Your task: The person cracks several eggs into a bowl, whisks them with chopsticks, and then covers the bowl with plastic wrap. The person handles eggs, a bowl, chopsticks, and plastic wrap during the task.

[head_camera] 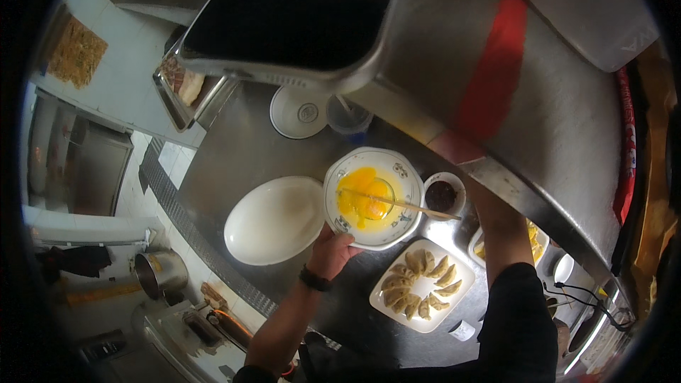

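My left hand (pixel 333 252) grips the near rim of a patterned white bowl (pixel 348 162), thumb on the edge. In the bowl lie raw eggs (pixel 364 197), one yolk broken and one round. A pair of wooden chopsticks (pixel 420 207) rests across the eggs and over the bowl's right rim, with no hand on it. My right forearm reaches up under the steel shelf edge, which hides my right hand. An empty oval white dish (pixel 274 221) stands left of the bowl. A small bowl of dark sauce (pixel 440 196) stands at its right.
A square plate (pixel 380 303) of dumplings (pixel 415 276) stands nearer me. At the back are a white bowl (pixel 298 113) and a clear plastic container (pixel 348 117). The steel shelf (pixel 425 53) overhangs the worktop. Cables (pixel 590 298) lie at the right; a meat tray (pixel 183 111) is back left.
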Available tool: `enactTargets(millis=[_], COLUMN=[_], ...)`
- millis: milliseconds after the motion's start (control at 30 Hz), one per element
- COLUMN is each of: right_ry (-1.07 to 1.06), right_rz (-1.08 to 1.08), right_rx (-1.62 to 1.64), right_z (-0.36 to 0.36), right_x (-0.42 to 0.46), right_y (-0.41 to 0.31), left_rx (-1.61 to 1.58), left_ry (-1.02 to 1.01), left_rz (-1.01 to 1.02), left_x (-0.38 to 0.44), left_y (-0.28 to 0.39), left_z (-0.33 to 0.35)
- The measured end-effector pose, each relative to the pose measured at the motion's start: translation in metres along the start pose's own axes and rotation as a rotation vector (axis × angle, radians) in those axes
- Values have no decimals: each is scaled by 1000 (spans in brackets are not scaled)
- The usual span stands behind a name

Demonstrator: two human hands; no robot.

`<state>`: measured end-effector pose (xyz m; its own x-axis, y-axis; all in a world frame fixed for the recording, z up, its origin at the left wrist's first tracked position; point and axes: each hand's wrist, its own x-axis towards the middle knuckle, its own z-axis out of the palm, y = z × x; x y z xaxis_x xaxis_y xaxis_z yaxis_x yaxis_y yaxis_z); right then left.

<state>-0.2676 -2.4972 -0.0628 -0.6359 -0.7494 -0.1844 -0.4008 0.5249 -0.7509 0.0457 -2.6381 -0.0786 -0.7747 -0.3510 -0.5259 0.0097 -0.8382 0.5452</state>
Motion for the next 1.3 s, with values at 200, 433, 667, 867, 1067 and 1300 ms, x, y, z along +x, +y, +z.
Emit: enactTargets(millis=[200,433,667,867,1067,1300], right_ry=[-20,16,-2,8,-15,5], right_rz=[-41,-102,-86,-92,-85,-37], right_rx=[-51,-121,-137,-109,-74,-69], right_z=[-7,-8,26,19,17,5], right_x=[11,83,140,84,15,-26], right_y=[-18,-37,-39,-29,-14,-7], left_rx=[-1,-4,0,-16,-47,-15], left_ry=[-10,-31,-21,-27,-14,-45], left_rz=[-3,-44,-56,-34,-44,-8], left_x=[6,14,10,9,11,10], left_y=[2,0,-5,-6,-12,-2], left_z=[1,10,0,-1,-19,-5])
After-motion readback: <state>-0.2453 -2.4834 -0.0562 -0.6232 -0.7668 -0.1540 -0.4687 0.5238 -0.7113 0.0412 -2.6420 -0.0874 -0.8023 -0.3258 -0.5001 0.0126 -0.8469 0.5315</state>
